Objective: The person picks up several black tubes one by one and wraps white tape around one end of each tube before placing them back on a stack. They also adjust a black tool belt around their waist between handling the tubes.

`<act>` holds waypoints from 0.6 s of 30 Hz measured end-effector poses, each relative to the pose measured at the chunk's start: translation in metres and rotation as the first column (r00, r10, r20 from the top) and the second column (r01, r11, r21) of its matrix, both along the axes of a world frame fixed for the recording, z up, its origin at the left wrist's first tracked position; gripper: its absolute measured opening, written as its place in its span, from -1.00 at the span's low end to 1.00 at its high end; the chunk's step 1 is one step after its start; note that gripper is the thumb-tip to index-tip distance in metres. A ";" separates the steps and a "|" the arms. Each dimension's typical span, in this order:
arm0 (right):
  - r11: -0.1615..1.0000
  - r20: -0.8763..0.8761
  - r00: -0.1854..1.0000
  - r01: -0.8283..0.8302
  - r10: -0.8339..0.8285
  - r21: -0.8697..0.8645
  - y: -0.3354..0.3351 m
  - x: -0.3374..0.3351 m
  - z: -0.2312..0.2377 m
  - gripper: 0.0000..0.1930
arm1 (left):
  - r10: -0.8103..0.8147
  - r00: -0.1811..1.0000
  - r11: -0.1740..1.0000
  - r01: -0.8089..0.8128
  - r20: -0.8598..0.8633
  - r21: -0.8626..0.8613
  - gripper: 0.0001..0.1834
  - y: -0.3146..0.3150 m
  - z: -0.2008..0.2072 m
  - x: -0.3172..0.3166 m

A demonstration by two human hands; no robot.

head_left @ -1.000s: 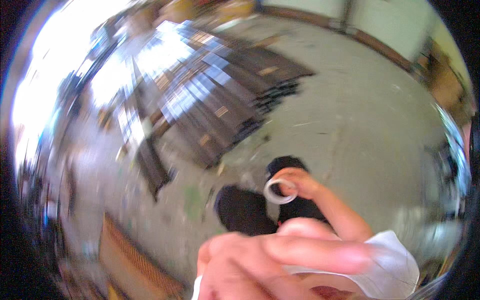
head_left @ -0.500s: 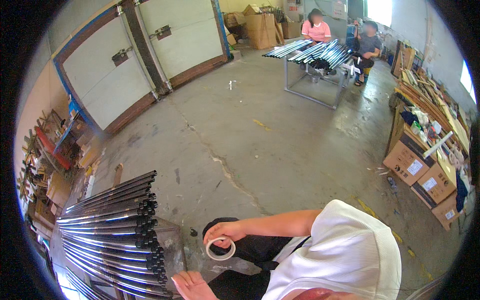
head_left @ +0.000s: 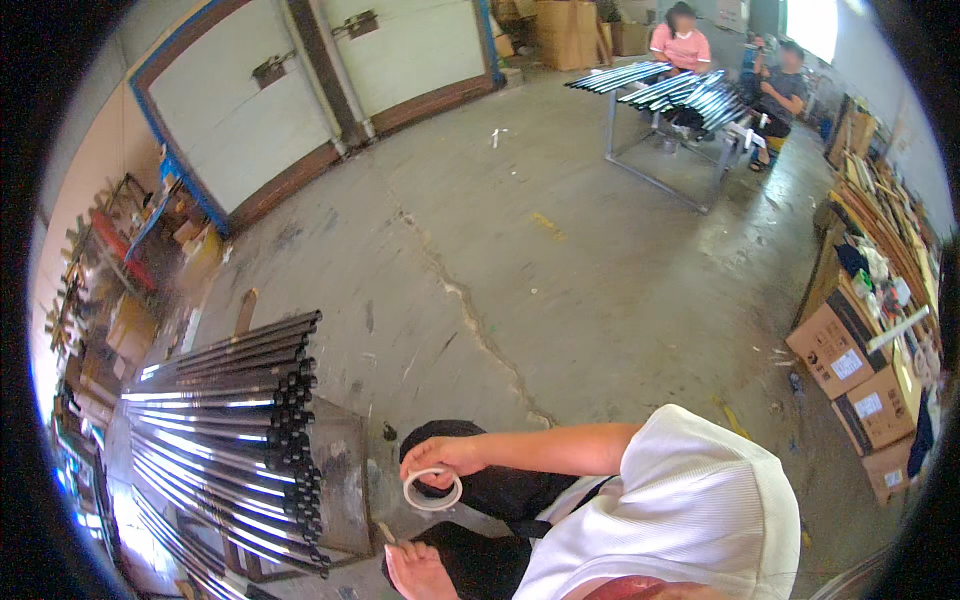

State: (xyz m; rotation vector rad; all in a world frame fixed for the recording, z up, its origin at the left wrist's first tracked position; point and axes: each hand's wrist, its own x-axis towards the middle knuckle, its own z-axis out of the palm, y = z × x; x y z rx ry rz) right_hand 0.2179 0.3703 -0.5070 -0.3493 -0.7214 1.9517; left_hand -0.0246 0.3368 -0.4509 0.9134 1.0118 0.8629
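My right hand (head_left: 440, 457) is closed on a roll of pale tape (head_left: 433, 490), its ring hanging below the fingers in front of my dark-trousered knee. Closer to the lower edge, my left hand (head_left: 420, 572) has its fingers drawn together. A short pale strip (head_left: 387, 533), which looks like tape, sticks up from its fingertips. Just left of both hands lies a stack of shiny black tubes (head_left: 215, 440), their capped ends pointing toward me. Neither hand touches the tubes.
A metal stand (head_left: 345, 470) is under the tubes. Two people sit at a far metal-framed table (head_left: 610, 135) heaped with similar tubes. Cardboard boxes (head_left: 840, 350) and timber line the right side. Large pale doors (head_left: 240, 110) stand at the back left.
The view has shifted, so the room appears farther right and the near tubes slightly higher. My left hand has moved a little right, and the pale strip now shows at its fingertips.
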 end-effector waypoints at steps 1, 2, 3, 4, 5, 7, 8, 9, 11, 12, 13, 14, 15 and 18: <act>1.000 -0.011 1.000 -0.022 0.022 0.004 0.003 -0.002 -0.003 -0.74 | -0.009 0.985 0.999 0.015 0.170 -0.035 -0.75 -0.006 -0.006 -0.001; 0.998 -0.018 1.000 -0.002 0.001 -0.071 0.003 -0.004 -0.004 -0.74 | 0.007 0.945 0.997 0.017 0.328 -0.070 -0.76 -0.017 -0.001 0.006; 0.995 -0.003 1.000 0.026 -0.027 -0.093 0.003 -0.005 -0.010 -0.75 | 0.033 0.878 0.995 0.016 0.478 -0.098 -0.76 -0.027 0.006 0.013; 0.997 -0.015 1.000 0.009 -0.010 -0.080 0.004 -0.009 -0.006 -0.76 | 0.093 0.889 0.989 -0.031 0.448 -0.144 -0.76 -0.035 0.018 0.021; 0.998 -0.021 1.000 0.003 -0.004 -0.069 0.002 -0.009 -0.002 -0.77 | 0.155 0.895 0.978 -0.080 0.419 -0.191 -0.73 -0.041 0.028 0.030; 0.995 0.064 0.997 0.047 -0.041 -0.090 0.000 -0.013 -0.001 -0.76 | 0.143 0.899 0.984 -0.086 0.413 -0.155 -0.77 -0.048 0.028 0.032; 0.992 0.109 0.992 0.074 -0.063 -0.101 -0.002 -0.011 0.000 -0.76 | 0.139 0.911 0.986 -0.092 0.387 -0.137 -0.75 -0.049 0.026 0.036; 0.990 0.072 0.995 0.077 -0.068 -0.121 -0.003 -0.007 0.004 -0.77 | 0.123 0.924 0.990 -0.087 0.362 -0.114 -0.73 -0.051 0.026 0.038; 0.991 0.059 0.997 0.047 -0.040 -0.122 -0.009 0.002 0.006 -0.77 | 0.210 0.920 0.970 -0.152 0.331 -0.191 -0.72 -0.059 0.025 0.043; 0.990 0.079 0.996 0.055 -0.045 -0.131 -0.012 0.005 0.006 -0.75 | 0.215 0.921 0.971 -0.164 0.326 -0.177 -0.73 -0.061 0.016 0.041; 0.995 0.103 0.991 0.089 -0.083 -0.055 -0.013 0.004 -0.001 -0.75 | 0.191 0.926 0.975 -0.141 0.325 -0.171 -0.73 -0.063 0.008 0.035; 0.990 0.077 0.994 0.080 -0.071 -0.114 -0.013 0.001 -0.007 -0.74 | 0.193 0.921 0.973 -0.136 0.339 -0.185 -0.73 -0.063 0.002 0.026; 0.991 0.066 0.996 0.070 -0.063 -0.114 -0.009 -0.006 -0.012 -0.75 | 0.185 0.918 0.973 -0.120 0.351 -0.199 -0.72 -0.062 -0.006 0.014; 0.994 0.083 0.996 0.049 -0.041 -0.093 -0.006 -0.018 -0.011 -0.75 | 0.195 0.875 0.941 -0.040 0.444 -0.336 -0.82 -0.073 -0.037 -0.029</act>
